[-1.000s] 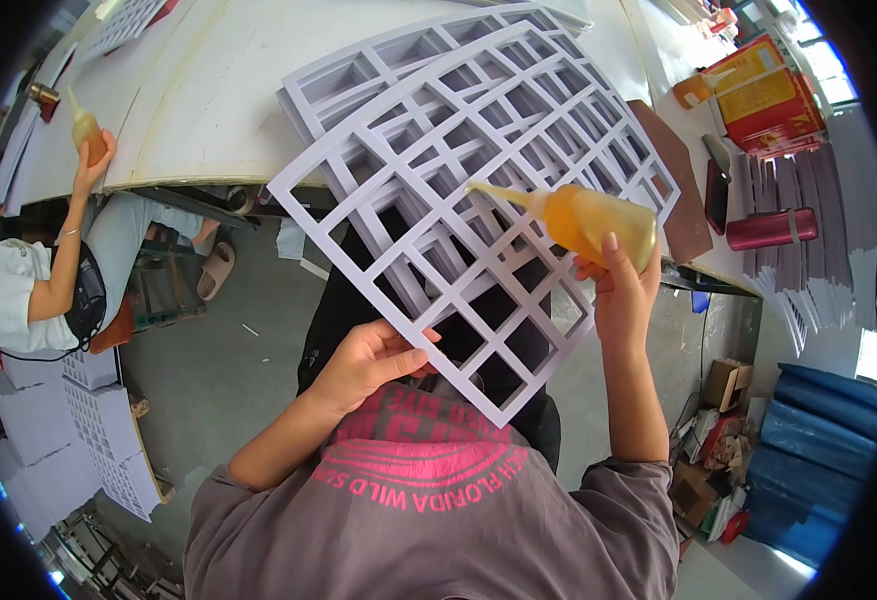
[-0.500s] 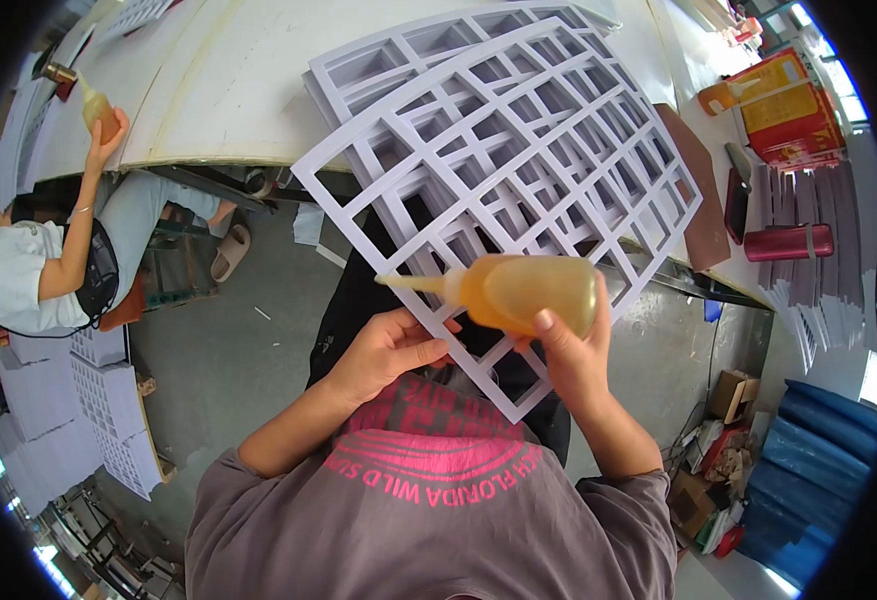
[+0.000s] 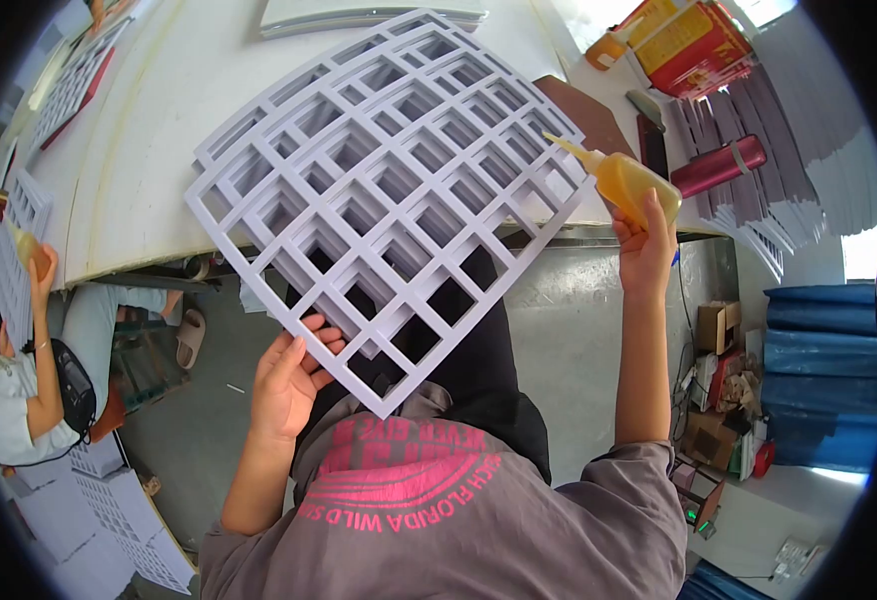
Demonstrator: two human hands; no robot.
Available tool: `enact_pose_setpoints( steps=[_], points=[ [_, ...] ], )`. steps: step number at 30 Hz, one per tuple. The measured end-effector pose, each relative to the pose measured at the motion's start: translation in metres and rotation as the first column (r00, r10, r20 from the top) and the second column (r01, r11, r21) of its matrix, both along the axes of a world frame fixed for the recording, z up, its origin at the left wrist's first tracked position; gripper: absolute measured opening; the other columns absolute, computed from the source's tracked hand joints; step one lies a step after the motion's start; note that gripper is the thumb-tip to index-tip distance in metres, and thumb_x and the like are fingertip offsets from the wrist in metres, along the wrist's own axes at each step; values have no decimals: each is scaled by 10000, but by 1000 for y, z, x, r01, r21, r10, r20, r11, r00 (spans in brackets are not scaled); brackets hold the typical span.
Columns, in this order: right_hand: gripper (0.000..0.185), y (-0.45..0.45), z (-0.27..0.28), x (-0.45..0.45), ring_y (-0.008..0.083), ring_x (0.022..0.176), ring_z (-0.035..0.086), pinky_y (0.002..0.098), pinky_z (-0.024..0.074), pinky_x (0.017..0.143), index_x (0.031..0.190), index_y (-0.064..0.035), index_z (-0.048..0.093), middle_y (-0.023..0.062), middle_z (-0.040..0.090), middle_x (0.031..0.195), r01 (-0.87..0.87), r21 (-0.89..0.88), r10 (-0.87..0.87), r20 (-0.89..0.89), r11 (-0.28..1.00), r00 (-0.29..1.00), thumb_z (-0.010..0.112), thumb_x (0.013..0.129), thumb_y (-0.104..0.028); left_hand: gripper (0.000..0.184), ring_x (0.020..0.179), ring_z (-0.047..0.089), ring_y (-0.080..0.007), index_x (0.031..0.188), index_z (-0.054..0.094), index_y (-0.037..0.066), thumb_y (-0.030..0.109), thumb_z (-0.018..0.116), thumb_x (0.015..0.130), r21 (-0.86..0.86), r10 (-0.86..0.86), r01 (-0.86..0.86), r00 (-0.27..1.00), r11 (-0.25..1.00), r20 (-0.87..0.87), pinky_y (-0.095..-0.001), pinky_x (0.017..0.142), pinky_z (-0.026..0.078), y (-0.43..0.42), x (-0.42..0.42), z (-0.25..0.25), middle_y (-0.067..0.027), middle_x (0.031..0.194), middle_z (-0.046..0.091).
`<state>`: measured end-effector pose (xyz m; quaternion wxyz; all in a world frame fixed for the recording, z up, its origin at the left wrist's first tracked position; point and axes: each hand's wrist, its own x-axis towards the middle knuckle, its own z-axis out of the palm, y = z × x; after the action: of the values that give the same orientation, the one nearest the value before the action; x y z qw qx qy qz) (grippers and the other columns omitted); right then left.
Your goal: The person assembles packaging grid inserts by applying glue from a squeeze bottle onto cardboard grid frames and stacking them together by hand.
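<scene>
Head view: right hand closed round bottle, left hand pinching lattice.

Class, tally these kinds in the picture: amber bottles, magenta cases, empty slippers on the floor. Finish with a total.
Amber bottles: 3 (right hand, co-worker's hand, beside the red-and-yellow box)
Magenta case: 1
Empty slipper: 1
Total: 5
</scene>
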<state>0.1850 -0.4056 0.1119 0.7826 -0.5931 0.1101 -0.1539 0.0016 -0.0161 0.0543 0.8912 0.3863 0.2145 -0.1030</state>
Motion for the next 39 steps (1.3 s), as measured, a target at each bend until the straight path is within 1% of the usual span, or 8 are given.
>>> enact_pose_setpoints(
  steps=[5, 11, 15, 18, 25, 31, 33, 39],
  points=[
    [476, -31, -10, 17, 182, 678, 632, 247, 537, 575, 1100, 3, 417, 140, 592, 896, 100, -106, -102, -7, 989, 995, 717, 820, -239, 328, 1018, 623, -266, 1207, 507, -19, 166, 514, 937, -42, -69, 69, 998, 997, 0, -406, 825, 548, -3, -9, 2, -177, 1107, 613],
    [456, -28, -15, 17, 188, 655, 631, 246, 530, 562, 1081, 3, 420, 137, 593, 883, 133, -122, -135, -6, 983, 991, 716, 823, -228, 351, 1041, 619, -310, 1230, 479, -47, 132, 509, 929, -87, -145, 146, 989, 986, 17, -428, 845, 550, -4, -16, -1, -232, 1130, 598],
    [406, -21, -13, -8, 190, 641, 624, 251, 502, 536, 1076, 2, 436, 132, 602, 875, 6, -113, -10, -33, 994, 999, 690, 842, -211, 375, 1047, 614, -325, 1249, 461, -56, 103, 516, 914, -95, -150, 154, 987, 983, 52, -429, 853, 550, -3, -17, -1, -253, 1146, 586],
    [353, -2, -10, -35, 192, 629, 616, 258, 480, 522, 1074, -7, 448, 131, 607, 883, -67, -88, 61, -75, 994, 995, 658, 863, -197, 365, 1060, 608, -316, 1245, 481, -53, 68, 529, 903, -119, -167, 174, 984, 977, 66, -425, 861, 543, -2, -17, -3, -226, 1150, 591],
    [363, 40, -7, -88, 195, 639, 616, 271, 483, 529, 1114, -15, 439, 128, 598, 926, -190, -2, 187, -164, 982, 969, 642, 865, -185, 397, 1078, 599, -311, 1264, 472, -44, 8, 536, 875, -127, -179, 188, 981, 974, 78, -416, 881, 536, -2, -16, -4, -218, 1162, 589],
    [449, 78, -6, -127, 227, 674, 625, 291, 491, 514, 1147, -15, 396, 146, 591, 947, -281, 49, 284, -232, 959, 930, 671, 835, -186, 452, 1095, 587, -320, 1295, 433, -43, -31, 522, 853, -132, -175, 181, 983, 975, 55, -423, 887, 534, -3, -19, -8, -229, 1180, 574],
    [470, 92, -5, -139, 229, 681, 627, 292, 496, 514, 1148, -15, 389, 149, 592, 943, -321, 59, 326, -236, 945, 916, 684, 824, -184, 490, 1130, 566, -307, 1300, 439, -34, -64, 515, 817, -193, -190, 198, 980, 961, 58, -423, 925, 502, -1, -18, -8, -205, 1199, 573],
    [610, 118, -9, -169, 205, 808, 623, 306, 530, 565, 1193, -37, 321, 137, 538, 1078, -512, 41, 505, -246, 858, 827, 746, 768, -143, 521, 1155, 551, -309, 1323, 417, -33, -104, 440, 807, -280, -163, 181, 983, 943, 86, -417, 946, 489, -2, -22, -15, -217, 1242, 545]
  ],
)
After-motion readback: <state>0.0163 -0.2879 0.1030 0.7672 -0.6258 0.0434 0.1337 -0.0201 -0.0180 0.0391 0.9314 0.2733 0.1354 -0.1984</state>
